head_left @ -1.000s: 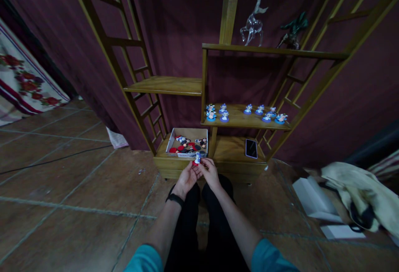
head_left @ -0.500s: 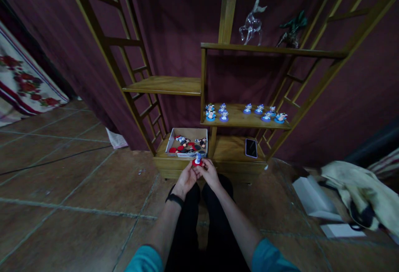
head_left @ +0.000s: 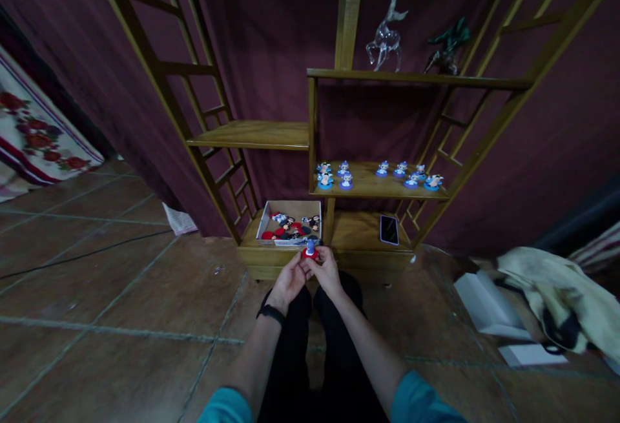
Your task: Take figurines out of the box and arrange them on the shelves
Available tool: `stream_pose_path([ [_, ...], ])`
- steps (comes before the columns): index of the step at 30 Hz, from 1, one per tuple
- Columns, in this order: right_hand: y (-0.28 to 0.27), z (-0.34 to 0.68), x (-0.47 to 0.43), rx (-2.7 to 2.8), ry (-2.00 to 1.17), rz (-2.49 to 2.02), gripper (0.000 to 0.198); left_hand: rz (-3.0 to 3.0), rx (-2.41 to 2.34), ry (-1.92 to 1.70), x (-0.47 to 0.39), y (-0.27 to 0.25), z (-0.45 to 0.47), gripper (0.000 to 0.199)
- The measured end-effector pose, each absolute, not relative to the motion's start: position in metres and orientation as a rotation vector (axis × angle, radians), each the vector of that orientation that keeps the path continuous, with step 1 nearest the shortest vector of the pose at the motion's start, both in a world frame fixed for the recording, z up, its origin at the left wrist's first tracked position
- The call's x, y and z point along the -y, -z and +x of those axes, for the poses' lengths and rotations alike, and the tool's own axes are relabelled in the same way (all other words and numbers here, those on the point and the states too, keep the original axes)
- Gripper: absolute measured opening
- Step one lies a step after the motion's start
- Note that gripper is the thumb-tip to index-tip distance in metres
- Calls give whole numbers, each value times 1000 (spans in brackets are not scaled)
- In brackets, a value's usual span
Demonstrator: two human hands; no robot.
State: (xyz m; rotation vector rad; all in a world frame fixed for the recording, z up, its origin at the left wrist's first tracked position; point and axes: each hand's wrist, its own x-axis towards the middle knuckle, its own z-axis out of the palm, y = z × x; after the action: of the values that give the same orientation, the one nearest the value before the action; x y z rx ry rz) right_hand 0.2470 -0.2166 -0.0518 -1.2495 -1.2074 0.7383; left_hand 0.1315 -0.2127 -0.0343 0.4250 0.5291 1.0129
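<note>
A small figurine with a blue-purple top and a red round base is held upright between my two hands, in front of the shelf. My left hand grips the base from the left. From the right, the fingers of my right hand close on the same base. Just beyond the hands stands an open cardboard box, holding several loose figurines and red and black round bases. On the shelf above and to the right, several similar figurines stand on blue and purple bases.
A phone lies on the lower shelf at right. Higher up stand a clear glass deer and a dark green ornament. A bare wooden shelf juts out at left. A white box and cloth lie on the floor at right.
The figurine has turned slightly in my fingers and shifted a little to the right. My hands keep their hold, and the camera view has moved slightly.
</note>
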Motion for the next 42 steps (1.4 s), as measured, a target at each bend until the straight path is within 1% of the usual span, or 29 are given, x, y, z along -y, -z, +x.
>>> stream_pose_path([
  [6, 50, 247, 219, 1236, -702, -1271, 37, 449, -515, -1035, 214, 37, 130, 24],
  [18, 46, 248, 222, 1281, -731, -1270, 39, 433, -525, -1000, 211, 37, 130, 27],
  [24, 44, 250, 222, 1330, -692, -1236, 30, 430, -515, -1046, 211, 37, 130, 23],
  [29, 44, 250, 221, 1330, -730, -1176, 32, 423, -541, -1085, 211, 38, 131, 19],
  [34, 42, 250, 220, 1330, -772, -1168, 34, 450, -555, -1070, 211, 39, 131, 25],
  [38, 45, 253, 217, 1328, -809, -1164, 34, 476, -523, -1058, 212, 38, 129, 26],
  [42, 46, 257, 216, 1330, -883, -1068, 36, 485, -523, -1055, 211, 38, 127, 28],
])
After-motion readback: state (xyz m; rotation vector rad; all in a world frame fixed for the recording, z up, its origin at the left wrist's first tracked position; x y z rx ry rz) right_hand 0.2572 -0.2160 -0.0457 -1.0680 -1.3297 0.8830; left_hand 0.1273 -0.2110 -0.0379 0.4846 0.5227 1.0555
